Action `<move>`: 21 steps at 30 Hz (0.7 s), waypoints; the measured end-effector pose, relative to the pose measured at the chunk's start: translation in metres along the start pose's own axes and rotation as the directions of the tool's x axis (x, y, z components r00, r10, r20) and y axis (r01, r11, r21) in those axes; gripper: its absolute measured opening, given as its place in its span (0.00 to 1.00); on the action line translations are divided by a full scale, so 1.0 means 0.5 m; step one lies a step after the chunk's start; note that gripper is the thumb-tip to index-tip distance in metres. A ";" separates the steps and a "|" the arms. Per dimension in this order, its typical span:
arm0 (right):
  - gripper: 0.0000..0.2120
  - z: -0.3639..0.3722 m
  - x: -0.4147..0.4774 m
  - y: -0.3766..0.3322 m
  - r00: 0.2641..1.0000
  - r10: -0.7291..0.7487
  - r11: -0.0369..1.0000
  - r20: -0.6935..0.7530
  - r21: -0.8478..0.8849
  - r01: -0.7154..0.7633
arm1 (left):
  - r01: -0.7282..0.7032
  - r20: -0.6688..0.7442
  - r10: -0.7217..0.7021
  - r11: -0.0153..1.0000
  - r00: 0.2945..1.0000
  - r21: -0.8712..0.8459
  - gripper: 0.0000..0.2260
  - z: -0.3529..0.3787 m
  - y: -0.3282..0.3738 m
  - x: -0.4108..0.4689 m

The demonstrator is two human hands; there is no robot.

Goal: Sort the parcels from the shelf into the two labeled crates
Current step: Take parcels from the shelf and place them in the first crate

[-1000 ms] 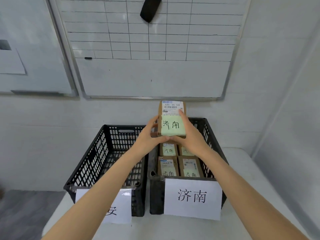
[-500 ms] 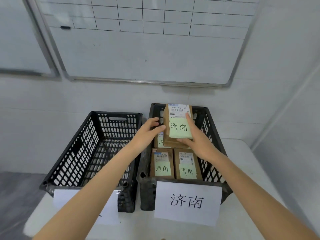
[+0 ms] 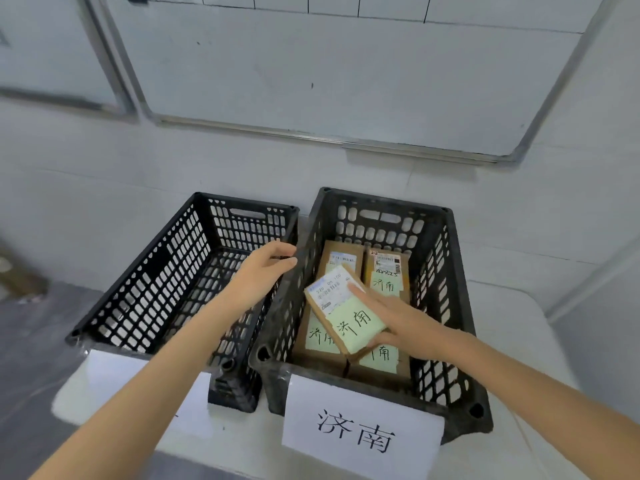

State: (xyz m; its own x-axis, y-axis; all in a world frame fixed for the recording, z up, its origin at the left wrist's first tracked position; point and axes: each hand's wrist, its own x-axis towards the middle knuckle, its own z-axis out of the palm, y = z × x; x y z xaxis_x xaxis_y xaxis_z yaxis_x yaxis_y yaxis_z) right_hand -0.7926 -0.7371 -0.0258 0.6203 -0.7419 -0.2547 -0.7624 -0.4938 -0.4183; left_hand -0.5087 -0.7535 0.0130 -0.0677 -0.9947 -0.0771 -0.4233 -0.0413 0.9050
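Two black slatted crates stand side by side on a white table. The right crate [image 3: 446, 271], with a paper label 济南 [image 3: 360, 434] on its front, holds several brown parcels [image 3: 386, 271] with green notes. My right hand [image 3: 405, 320] holds a brown parcel with a green 济南 note [image 3: 343, 313] tilted inside this crate, over the others; fingers lie across its top and the thumb is under its edge. My left hand [image 3: 263, 268] hovers relaxed over the gap between the crates, holding nothing. The left crate [image 3: 145, 275] has no parcels in it.
A white label [image 3: 114, 372] on the left crate is partly hidden by my left forearm. A whiteboard [image 3: 329, 74] hangs on the wall behind the crates. The white table [image 3: 502, 323] extends right of the crates; grey floor lies at the left.
My right hand has lowered the parcel from above the crate down into the right crate and tilted it. My left hand let go of it and drew back to the left.
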 end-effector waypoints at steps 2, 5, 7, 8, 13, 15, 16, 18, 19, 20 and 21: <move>0.45 0.012 0.013 0.014 0.996 -0.067 0.990 0.064 -0.123 0.075 | 0.011 -0.030 -0.011 1.000 0.999 -0.003 0.10 -0.005 -0.008 -0.001; 0.42 0.022 0.030 0.029 0.977 -0.156 0.949 0.148 -0.252 0.190 | 0.033 -0.067 -0.033 0.999 0.997 0.004 0.10 -0.009 -0.016 -0.006; 0.42 0.031 0.040 0.035 0.960 -0.204 0.915 0.193 -0.311 0.257 | 0.037 -0.084 -0.035 0.999 0.996 0.021 0.10 -0.009 -0.019 -0.010; 0.43 0.036 0.044 0.037 0.950 -0.232 0.897 0.209 -0.332 0.292 | 0.038 -0.092 -0.035 0.999 0.995 0.026 0.10 -0.008 -0.019 -0.011; 0.50 0.059 0.060 0.039 0.917 -0.332 0.802 0.223 -0.446 0.399 | 0.039 -0.107 -0.035 0.998 0.994 0.043 0.11 0.004 -0.018 -0.014; 0.51 0.071 0.064 0.036 0.909 -0.349 0.762 0.230 -0.494 0.418 | 0.039 -0.112 -0.034 0.998 0.993 0.046 0.10 0.009 -0.016 -0.014; 0.51 0.077 0.065 0.034 0.905 -0.351 0.745 0.241 -0.513 0.426 | 0.039 -0.113 -0.033 0.998 0.993 0.050 0.10 0.011 -0.015 -0.014; 0.50 0.087 0.066 0.029 0.895 -0.354 0.714 0.269 -0.541 0.445 | 0.038 -0.110 -0.032 0.998 0.993 0.054 0.10 0.014 -0.015 -0.013; 0.50 0.091 0.066 0.028 0.888 -0.359 0.700 0.286 -0.547 0.459 | 0.035 -0.107 -0.029 0.998 0.994 0.058 0.10 0.015 -0.014 -0.012; 0.50 0.095 0.065 0.027 0.880 -0.369 0.692 0.301 -0.544 0.476 | 0.030 -0.105 -0.023 0.998 0.994 0.063 0.10 0.016 -0.014 -0.009; 0.49 0.098 0.064 0.028 0.871 -0.380 0.686 0.311 -0.537 0.491 | 0.023 -0.103 -0.016 0.997 0.995 0.068 0.10 0.017 -0.013 -0.005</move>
State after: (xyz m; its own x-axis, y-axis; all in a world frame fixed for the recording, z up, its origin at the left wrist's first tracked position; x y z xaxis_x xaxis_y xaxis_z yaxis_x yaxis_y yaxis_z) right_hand -0.7742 -0.7453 -0.0827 0.8877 -0.3171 -0.3340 -0.3170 -0.9468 0.0564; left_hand -0.5135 -0.7501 0.0038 0.0326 -0.9983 -0.0476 -0.4856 -0.0574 0.8723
